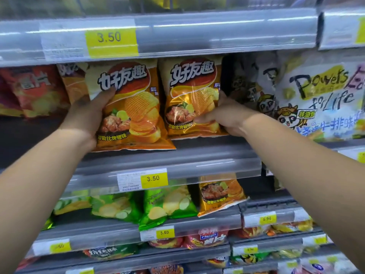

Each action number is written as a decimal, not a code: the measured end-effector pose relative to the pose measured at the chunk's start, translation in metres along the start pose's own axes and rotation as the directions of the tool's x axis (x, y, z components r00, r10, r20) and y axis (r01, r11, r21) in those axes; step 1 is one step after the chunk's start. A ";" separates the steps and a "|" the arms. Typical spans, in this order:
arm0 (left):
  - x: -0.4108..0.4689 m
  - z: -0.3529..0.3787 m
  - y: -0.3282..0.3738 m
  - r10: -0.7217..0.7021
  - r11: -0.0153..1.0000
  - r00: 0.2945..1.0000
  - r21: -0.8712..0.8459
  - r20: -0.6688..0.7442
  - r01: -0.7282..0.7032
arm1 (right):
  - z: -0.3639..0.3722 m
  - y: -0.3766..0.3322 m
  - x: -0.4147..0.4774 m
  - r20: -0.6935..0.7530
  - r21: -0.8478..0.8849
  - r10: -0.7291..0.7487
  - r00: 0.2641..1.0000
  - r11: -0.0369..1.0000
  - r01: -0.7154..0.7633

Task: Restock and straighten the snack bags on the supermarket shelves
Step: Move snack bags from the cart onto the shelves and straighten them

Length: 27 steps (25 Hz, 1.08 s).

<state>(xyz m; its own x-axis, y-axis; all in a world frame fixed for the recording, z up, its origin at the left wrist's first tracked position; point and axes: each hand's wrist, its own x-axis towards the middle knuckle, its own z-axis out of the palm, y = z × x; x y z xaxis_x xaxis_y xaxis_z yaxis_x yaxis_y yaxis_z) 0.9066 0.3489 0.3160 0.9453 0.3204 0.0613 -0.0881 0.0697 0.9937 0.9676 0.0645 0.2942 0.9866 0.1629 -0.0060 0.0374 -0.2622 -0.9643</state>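
While both hands are on the front row, I judge the step in hand to be straightening rather than restocking; my left hand [87,113] grips the left orange bag [134,111] by its nine o'clock edge, thumb curled over the front, fingers hidden behind; my right hand [223,115] pinches the right orange bag [191,99] near its four o'clock corner, thumb on the front, fingers tucked behind. Both bags stand on the middle shelf [197,149], just beside each other; the left one leans, its bottom edge hanging over the shelf lip toward six o'clock, while the right one sits further back and nearly upright. Next, I think, the left bag wants easing back toward twelve o'clock and squaring until its face lines up with its neighbour; a light hold, since the film looks quick to crumple. At six o'clock of the right bag, one shelf down, a stray orange bag [221,194] lies tilted beside the green bags [118,206]; it looks misplaced and probably belongs up here.
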 end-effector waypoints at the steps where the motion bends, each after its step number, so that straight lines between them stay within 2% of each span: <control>1: 0.002 0.001 -0.001 0.013 1.000 1.000 -0.001 0.001 -0.013 | 0.001 0.001 0.006 -0.063 -0.012 -0.007 0.998 1.000 0.006; 3: 0.004 0.005 -0.001 0.036 0.999 0.999 0.003 -0.011 -0.036 | 0.000 0.002 0.019 -0.151 -0.017 -0.022 0.988 1.000 0.020; 6: 0.006 0.011 -0.001 0.038 0.999 0.998 0.000 -0.043 -0.038 | -0.003 0.001 0.037 -0.182 0.005 -0.013 0.983 1.000 0.014; 12: 0.006 0.018 -0.002 0.047 0.999 0.998 -0.005 -0.042 -0.047 | 0.001 0.004 0.046 -0.277 -0.149 -0.095 0.956 0.987 0.055; 14: 0.008 0.017 -0.005 0.036 0.999 0.999 -0.031 0.001 -0.036 | 0.002 0.007 0.046 -0.287 -0.208 -0.131 0.949 0.975 0.071; 17: 0.013 0.011 -0.010 0.103 0.995 0.992 -0.012 0.074 -0.103 | 0.000 0.010 0.046 -0.288 -0.312 -0.138 0.948 0.949 0.044; 20: 0.017 0.007 -0.014 0.142 0.989 0.980 0.013 0.142 -0.145 | -0.001 0.013 0.048 -0.286 -0.346 -0.142 0.948 0.938 0.036; 27: 0.034 0.014 -0.014 0.163 0.984 0.980 0.049 0.112 -0.169 | -0.004 0.025 0.062 -0.283 -0.410 -0.172 0.944 0.911 0.044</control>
<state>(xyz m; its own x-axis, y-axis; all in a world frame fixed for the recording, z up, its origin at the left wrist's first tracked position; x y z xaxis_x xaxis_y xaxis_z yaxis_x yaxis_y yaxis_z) 0.9440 0.3459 0.3049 0.9476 0.2196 0.2322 -0.2310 -0.0315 0.9725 1.0306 0.0643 0.2710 0.9694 -0.0698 0.2354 0.1422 -0.6219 -0.7701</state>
